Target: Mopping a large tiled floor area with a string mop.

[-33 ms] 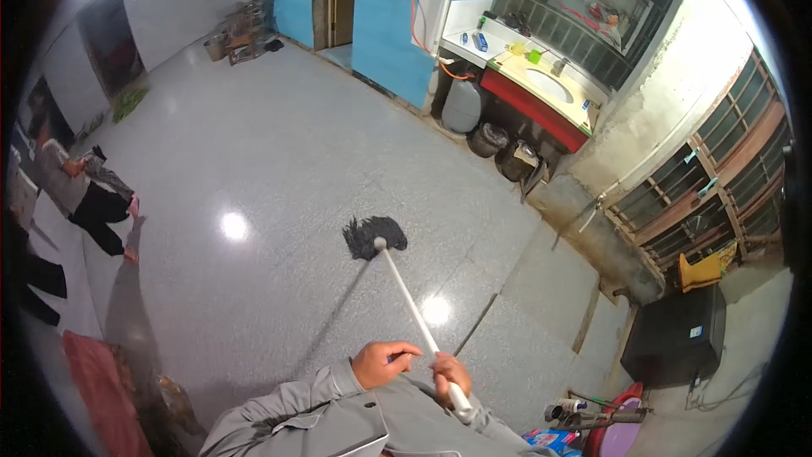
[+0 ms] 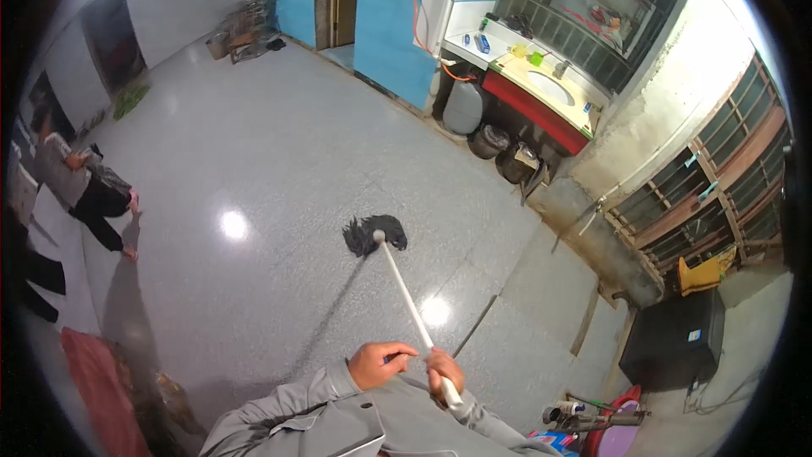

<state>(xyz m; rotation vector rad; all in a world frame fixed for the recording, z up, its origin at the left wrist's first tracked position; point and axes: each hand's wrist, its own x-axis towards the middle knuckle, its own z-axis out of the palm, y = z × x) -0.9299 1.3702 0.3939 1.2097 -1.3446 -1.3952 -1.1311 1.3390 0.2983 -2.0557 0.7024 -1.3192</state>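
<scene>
The mop's pale handle point(image 2: 404, 294) is gripped near its top end by my right hand point(image 2: 444, 370), with the fingers wrapped round it. From there it slopes away to a dark, stringy mop head point(image 2: 375, 235) spread on the grey floor. Just left of the handle, my left hand point(image 2: 378, 365) is held in front of my grey jacket. Its fingers are loosely bent, a gap shows between thumb and forefinger, and I see nothing in it.
A person point(image 2: 80, 178) stands at the left. Along the far right are a washbasin counter point(image 2: 541, 89), a grey gas cylinder point(image 2: 463, 107) and black bins point(image 2: 489, 141). A black box point(image 2: 674, 338) stands at the right, near a purple basin point(image 2: 622, 432).
My right hand and the upper handle have shifted slightly left and up. The mop head stays in nearly the same place. My left hand has moved slightly left.
</scene>
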